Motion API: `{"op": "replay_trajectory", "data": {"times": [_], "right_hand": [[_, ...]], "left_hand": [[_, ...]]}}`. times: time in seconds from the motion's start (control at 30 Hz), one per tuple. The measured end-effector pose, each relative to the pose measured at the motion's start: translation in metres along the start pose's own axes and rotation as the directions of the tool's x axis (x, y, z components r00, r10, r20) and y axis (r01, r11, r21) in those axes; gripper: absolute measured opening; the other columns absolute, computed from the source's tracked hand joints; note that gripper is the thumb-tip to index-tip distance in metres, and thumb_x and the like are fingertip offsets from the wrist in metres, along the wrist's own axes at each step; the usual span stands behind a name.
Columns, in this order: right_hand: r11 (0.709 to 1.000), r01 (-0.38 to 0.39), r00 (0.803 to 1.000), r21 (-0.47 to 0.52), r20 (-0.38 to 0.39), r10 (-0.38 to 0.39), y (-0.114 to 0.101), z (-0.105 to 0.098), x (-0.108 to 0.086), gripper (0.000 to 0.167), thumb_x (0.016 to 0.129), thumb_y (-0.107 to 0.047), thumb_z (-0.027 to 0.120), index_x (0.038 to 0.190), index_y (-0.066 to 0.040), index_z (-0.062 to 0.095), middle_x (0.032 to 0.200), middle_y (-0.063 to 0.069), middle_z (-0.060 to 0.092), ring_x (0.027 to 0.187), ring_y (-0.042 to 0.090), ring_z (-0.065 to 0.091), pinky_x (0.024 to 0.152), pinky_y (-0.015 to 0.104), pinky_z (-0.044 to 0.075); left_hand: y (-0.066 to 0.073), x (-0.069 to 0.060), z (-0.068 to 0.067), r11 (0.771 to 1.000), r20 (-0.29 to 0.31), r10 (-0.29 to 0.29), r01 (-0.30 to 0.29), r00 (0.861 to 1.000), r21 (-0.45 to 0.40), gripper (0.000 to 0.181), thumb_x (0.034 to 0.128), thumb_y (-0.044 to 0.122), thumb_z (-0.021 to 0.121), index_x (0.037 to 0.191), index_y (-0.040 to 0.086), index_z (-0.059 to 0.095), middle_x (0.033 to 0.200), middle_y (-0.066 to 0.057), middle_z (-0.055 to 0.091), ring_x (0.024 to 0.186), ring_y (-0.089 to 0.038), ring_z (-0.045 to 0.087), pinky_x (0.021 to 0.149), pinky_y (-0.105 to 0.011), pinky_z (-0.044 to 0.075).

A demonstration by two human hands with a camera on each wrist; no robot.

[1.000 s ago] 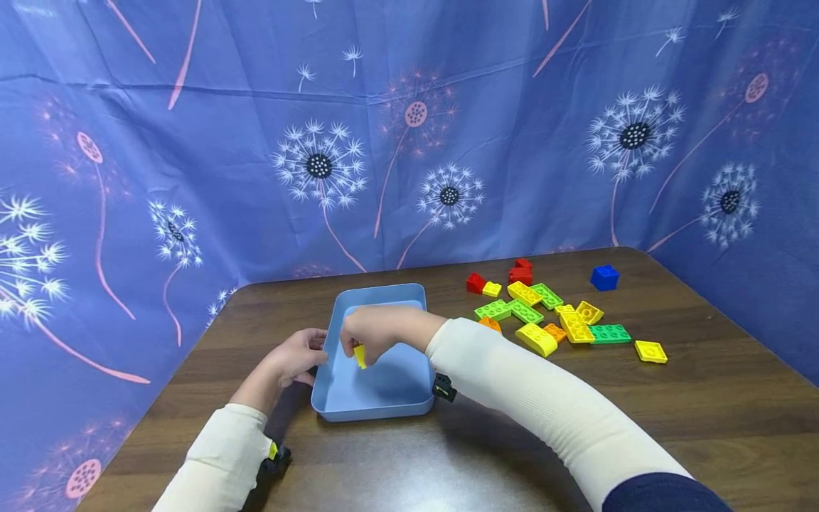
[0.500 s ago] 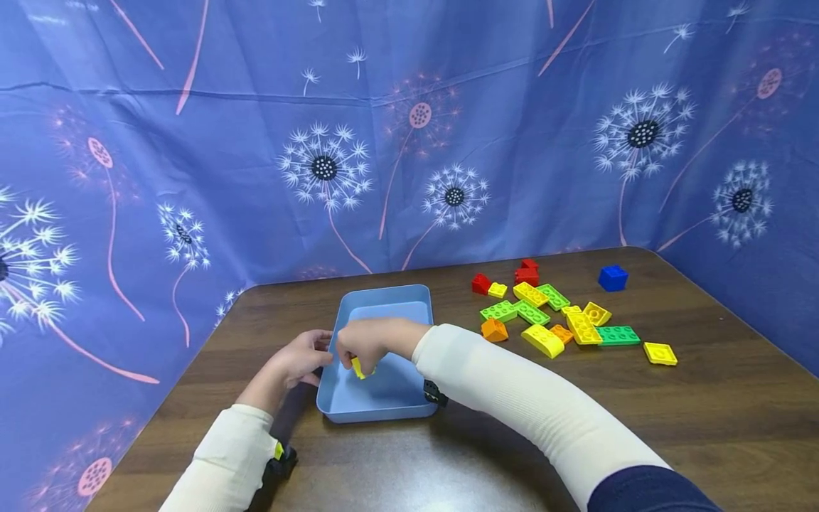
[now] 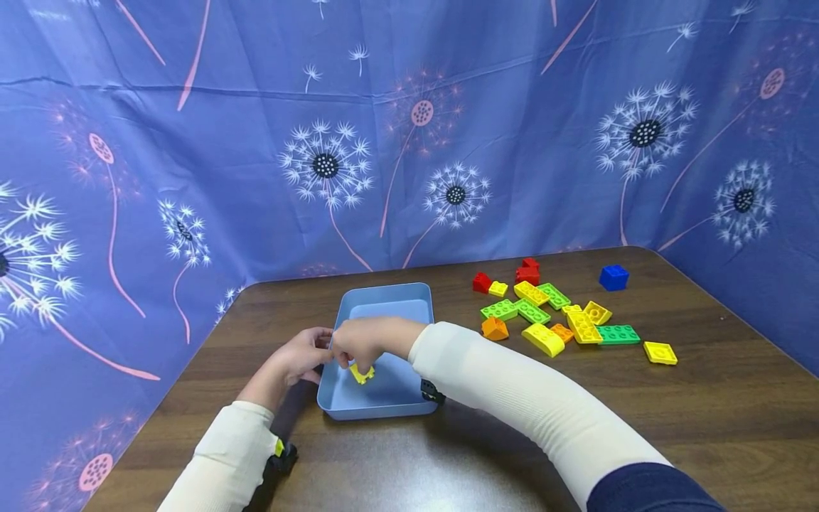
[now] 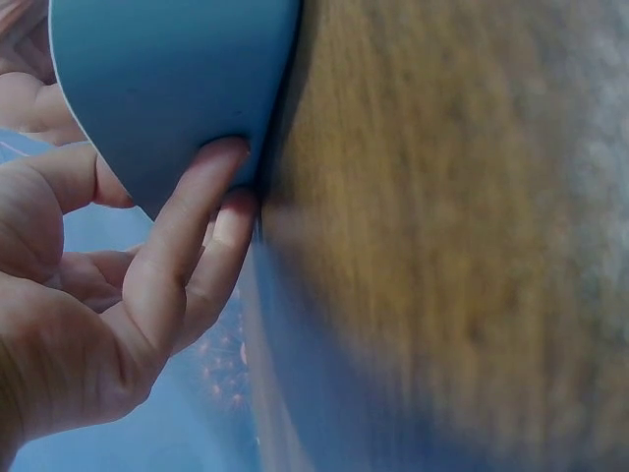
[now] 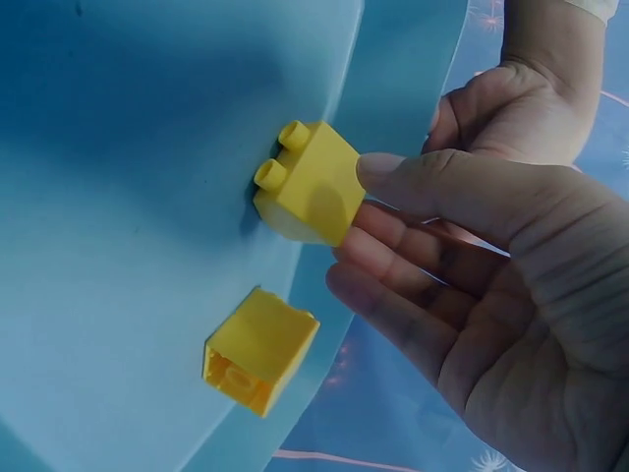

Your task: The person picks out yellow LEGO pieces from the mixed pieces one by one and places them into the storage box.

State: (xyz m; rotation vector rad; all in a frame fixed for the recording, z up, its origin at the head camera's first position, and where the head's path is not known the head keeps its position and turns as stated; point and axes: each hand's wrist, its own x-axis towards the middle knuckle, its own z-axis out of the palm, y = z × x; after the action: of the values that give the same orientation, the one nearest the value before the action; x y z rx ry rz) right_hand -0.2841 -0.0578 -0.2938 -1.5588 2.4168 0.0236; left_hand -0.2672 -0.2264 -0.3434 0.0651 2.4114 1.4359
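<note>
In the head view my right hand (image 3: 361, 341) is inside the blue tray (image 3: 399, 410), pinching a yellow toy building block (image 3: 361, 373). The right wrist view shows the thumb on one face of this yellow block (image 5: 319, 187), whose two studs point away from the hand. A second yellow block (image 5: 260, 344) lies apart from it in the tray, its hollow underside showing; the right hand covers that spot in the head view. My left hand (image 3: 303, 357) grips the tray's left wall. In the left wrist view, two fingertips (image 4: 221, 162) press the tray's outer side near the tabletop.
Loose building blocks spread over the table's right side, among them a red block (image 3: 481, 282), an orange block (image 3: 495, 328), a dark green brick (image 3: 618, 335) and a yellow plate (image 3: 660, 353). A blue block (image 3: 614, 277) stands farther back. A patterned blue cloth (image 3: 409, 178) hangs behind the table.
My right hand has shifted slightly left and lower in the tray, and the yellow block has tilted in its fingers. The orange block has come out from behind the sleeve. The left hand keeps its grip.
</note>
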Motion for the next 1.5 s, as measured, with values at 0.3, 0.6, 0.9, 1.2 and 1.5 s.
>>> {"op": "replay_trajectory", "data": {"times": [0.3, 0.6, 0.9, 1.2, 1.5], "right_hand": [[0.997, -0.055, 0.998, -0.045, -0.029, 0.053, 0.002, -0.005, -0.019, 0.024, 0.079, -0.004, 0.078, 0.102, -0.009, 0.074, 0.096, 0.000, 0.070, 0.079, 0.008, 0.055, 0.069, 0.016, 0.049], [0.999, -0.018, 0.997, -0.048, -0.078, 0.014, 0.000, -0.006, -0.048, 0.023, 0.079, -0.005, 0.078, 0.102, -0.010, 0.073, 0.093, -0.005, 0.068, 0.081, 0.006, 0.055, 0.074, 0.016, 0.049], [0.999, -0.039, 0.993, -0.021, -0.109, 0.037, 0.005, -0.007, -0.081, 0.023, 0.080, -0.003, 0.075, 0.101, -0.011, 0.072, 0.093, -0.005, 0.067, 0.081, 0.008, 0.055, 0.073, 0.018, 0.049], [0.999, -0.031, 0.978, 0.044, -0.204, 0.040, 0.024, 0.000, -0.119, 0.022, 0.078, -0.004, 0.075, 0.099, -0.009, 0.072, 0.094, -0.003, 0.067, 0.085, 0.015, 0.062, 0.075, 0.022, 0.051], [0.991, -0.042, 0.949, 0.125, -0.305, 0.078, 0.035, 0.002, -0.151, 0.022, 0.077, -0.008, 0.079, 0.098, -0.010, 0.073, 0.091, -0.005, 0.067, 0.076, 0.012, 0.057, 0.069, 0.021, 0.051]], "left_hand": [[0.002, 0.006, 0.002, 1.000, -0.015, -0.005, 0.005, 1.000, 0.005, 0.067, 0.0802, -0.004, 0.053, 0.144, -0.010, 0.032, 0.125, -0.029, 0.048, 0.107, -0.035, 0.057, 0.065, -0.047, 0.060], [-0.002, 0.001, 0.002, 1.000, -0.031, -0.005, 0.005, 1.000, -0.017, 0.064, 0.0821, -0.006, 0.050, 0.143, -0.011, 0.031, 0.124, -0.031, 0.049, 0.103, -0.036, 0.060, 0.067, -0.052, 0.059], [-0.001, 0.001, 0.003, 1.000, -0.036, -0.017, 0.017, 0.999, -0.011, 0.062, 0.0833, -0.005, 0.051, 0.142, -0.011, 0.033, 0.125, -0.031, 0.049, 0.107, -0.040, 0.059, 0.068, -0.054, 0.058], [0.000, 0.000, 0.007, 1.000, -0.031, -0.005, 0.005, 1.000, -0.015, 0.064, 0.0820, -0.006, 0.051, 0.143, -0.012, 0.031, 0.127, -0.032, 0.048, 0.106, -0.039, 0.060, 0.069, -0.052, 0.059], [0.000, 0.001, 0.003, 1.000, -0.023, -0.006, 0.006, 1.000, -0.008, 0.064, 0.0830, -0.006, 0.052, 0.143, -0.012, 0.030, 0.125, -0.031, 0.048, 0.105, -0.038, 0.060, 0.069, -0.053, 0.058]]}}
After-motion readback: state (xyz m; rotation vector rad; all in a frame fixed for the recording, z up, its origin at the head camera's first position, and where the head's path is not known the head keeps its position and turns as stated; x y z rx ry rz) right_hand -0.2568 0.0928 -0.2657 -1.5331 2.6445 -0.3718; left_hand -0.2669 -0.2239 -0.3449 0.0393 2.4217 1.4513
